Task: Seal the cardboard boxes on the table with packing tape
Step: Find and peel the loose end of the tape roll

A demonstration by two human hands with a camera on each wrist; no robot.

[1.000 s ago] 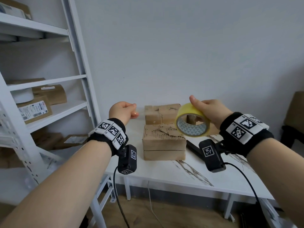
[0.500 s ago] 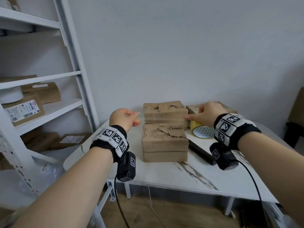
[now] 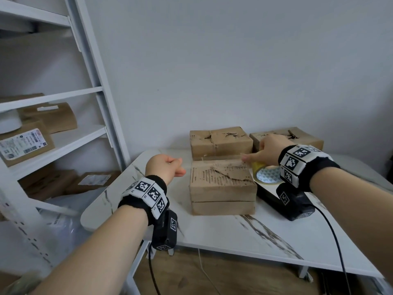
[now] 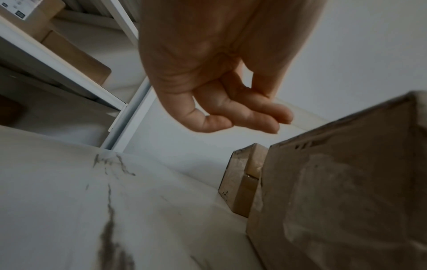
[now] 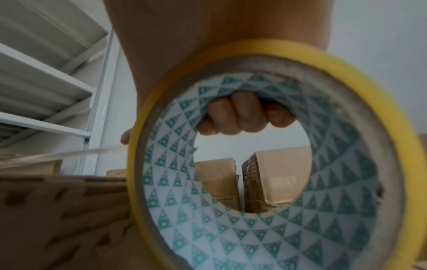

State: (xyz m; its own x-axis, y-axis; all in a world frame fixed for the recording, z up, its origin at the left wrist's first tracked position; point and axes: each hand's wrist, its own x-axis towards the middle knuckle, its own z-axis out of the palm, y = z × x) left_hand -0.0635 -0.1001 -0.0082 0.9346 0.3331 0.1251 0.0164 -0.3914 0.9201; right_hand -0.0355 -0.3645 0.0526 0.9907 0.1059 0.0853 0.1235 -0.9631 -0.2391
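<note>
At the right-hand edge of the near box [image 3: 222, 180], the fingers [image 5: 245, 115] of the right hand [image 3: 269, 149] curl through the core of the tape roll [image 5: 261, 155] and clamp on it, with the thumb tip showing at the roll's outer rim. A second ago this roll was held up in the air above the boxes; now it is lowered beside the box's top edge, and in the right wrist view a pale strip runs from the roll out over the cardboard. That suggests a first strip is about to be laid across the torn top, though whether its end is already stuck down cannot be made out.

The left hand [image 3: 164, 168] hovers over the table [image 3: 234, 235] just left of the same box, as it did before, fingers loosely curled with the thumb against them; whether it pinches the tape end cannot be told. Two more boxes, the back-left box [image 3: 221, 141] and the back-right box [image 3: 302, 137], sit against the wall. Beyond the table stands a white shelf [image 3: 70, 141] holding parcels.
</note>
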